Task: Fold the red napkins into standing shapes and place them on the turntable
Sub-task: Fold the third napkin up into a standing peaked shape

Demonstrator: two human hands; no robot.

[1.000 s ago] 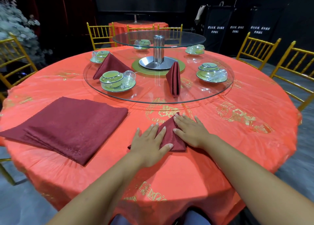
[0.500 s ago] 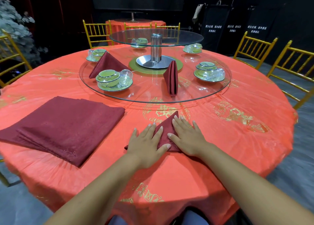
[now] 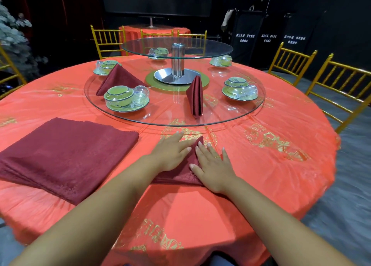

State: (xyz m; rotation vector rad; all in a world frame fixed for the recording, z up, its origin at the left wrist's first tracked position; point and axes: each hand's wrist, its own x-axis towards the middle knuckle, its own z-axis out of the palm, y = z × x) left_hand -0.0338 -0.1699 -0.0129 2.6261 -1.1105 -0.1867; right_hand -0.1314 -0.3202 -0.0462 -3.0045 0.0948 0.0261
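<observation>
The folded red napkin (image 3: 183, 173), judged light and limp, was pressed onto the tablecloth (image 3: 200, 215) before the turntable (image 3: 230, 110) by the flat-fingered left hand (image 3: 170, 153) and right hand (image 3: 212, 171), and was thought best pinched at its creased edges

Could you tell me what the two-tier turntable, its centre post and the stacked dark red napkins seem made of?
Round two-tier turntable: clear glass, glossy; gold print of the orange tablecloth shows through. Cylindrical centre post: probably brushed steel, grey with soft vertical sheen. Stack of dark red napkins: woven fabric, matte, faintly patterned; fibre unclear.
</observation>
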